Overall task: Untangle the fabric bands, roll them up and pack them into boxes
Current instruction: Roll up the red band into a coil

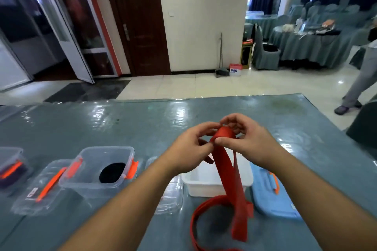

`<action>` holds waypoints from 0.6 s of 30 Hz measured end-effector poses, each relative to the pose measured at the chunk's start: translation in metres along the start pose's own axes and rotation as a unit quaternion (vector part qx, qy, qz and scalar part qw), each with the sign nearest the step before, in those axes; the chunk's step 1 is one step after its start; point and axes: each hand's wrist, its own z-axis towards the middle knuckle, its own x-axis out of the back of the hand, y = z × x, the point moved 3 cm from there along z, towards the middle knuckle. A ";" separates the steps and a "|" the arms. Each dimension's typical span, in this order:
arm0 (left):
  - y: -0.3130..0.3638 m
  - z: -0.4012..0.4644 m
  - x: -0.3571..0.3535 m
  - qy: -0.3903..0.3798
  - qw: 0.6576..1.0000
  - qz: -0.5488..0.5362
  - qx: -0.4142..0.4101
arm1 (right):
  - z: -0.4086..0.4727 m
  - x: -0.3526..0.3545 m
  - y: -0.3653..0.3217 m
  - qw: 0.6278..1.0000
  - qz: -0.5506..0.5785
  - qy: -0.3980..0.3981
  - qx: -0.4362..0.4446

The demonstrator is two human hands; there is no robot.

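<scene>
Bottom centre: loose end of red band point(230, 177) looped on table point(142, 124), tail rising to the hands. Looks light, soft, floppy w/ a flat webbing feel; likely to spring open if let go, so best pinched flat across the width at the coil, w/ thumb on the outer wrap. Centre frame: left hand point(189, 146) & right hand point(251, 140) together, both clamped on a small started roll of the band, fingers curled round it, above the table. Just below the hands: white box point(206, 185), contents hidden by band & wrists, can't tell. Right of it a blue lid point(271, 199) lying flat. Lower left: clear box point(98, 167) w/ orange clips, one dark roll point(112, 172) inside; clear lid point(38, 191) beside it; far-left box point(10, 167) holds smth dark, partly cut off.
</scene>
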 end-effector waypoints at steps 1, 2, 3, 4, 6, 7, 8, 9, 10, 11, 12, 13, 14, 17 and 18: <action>0.010 0.001 0.005 0.008 1.000 -0.007 -0.007 | 0.002 0.001 -0.006 1.000 0.012 0.000 0.007; 0.019 0.001 0.010 0.016 1.000 -0.013 -0.013 | 0.002 0.002 -0.011 0.999 0.033 -0.004 0.014; 0.028 0.001 0.016 0.028 0.999 -0.018 -0.019 | 0.002 0.003 -0.015 0.998 0.061 -0.008 0.022; 0.038 0.002 0.021 0.040 0.999 -0.024 -0.023 | 0.001 0.004 -0.020 0.995 0.093 -0.008 0.029; 0.055 0.001 0.029 0.055 0.998 -0.031 -0.030 | -0.001 0.006 -0.028 0.988 0.145 0.002 0.043; 0.063 0.000 0.032 0.054 0.998 -0.028 -0.034 | -0.002 0.007 -0.034 0.985 0.161 0.013 0.053; 0.070 0.000 0.034 0.049 0.998 -0.021 -0.038 | -0.002 0.009 -0.041 0.983 0.173 0.026 0.064; 0.077 -0.001 0.036 0.041 0.998 -0.011 -0.040 | -0.003 0.011 -0.048 0.979 0.185 0.036 0.073; 0.084 -0.002 0.039 0.032 0.999 -0.003 -0.040 | -0.002 0.013 -0.056 0.977 0.194 0.042 0.081; 0.090 -0.002 0.041 0.025 0.999 -0.004 -0.041 | -0.001 0.015 -0.063 0.976 0.196 0.046 0.088; 0.098 -0.002 0.042 0.021 0.999 -0.014 -0.043 | 0.000 0.018 -0.068 0.975 0.195 0.046 0.094; 0.105 -0.003 0.044 0.022 0.998 -0.025 -0.046 | 0.001 0.019 -0.073 0.975 0.197 0.042 0.097; 0.114 -0.003 0.045 0.027 0.998 -0.031 -0.051 | 0.003 0.020 -0.078 0.973 0.209 0.033 0.096; 0.137 -0.002 0.050 0.046 0.996 -0.022 -0.076 | 0.007 0.018 -0.093 0.961 0.265 -0.007 0.081; 0.144 -0.002 0.052 0.051 0.995 -0.007 -0.083 | 0.009 0.019 -0.098 0.958 0.278 -0.010 0.072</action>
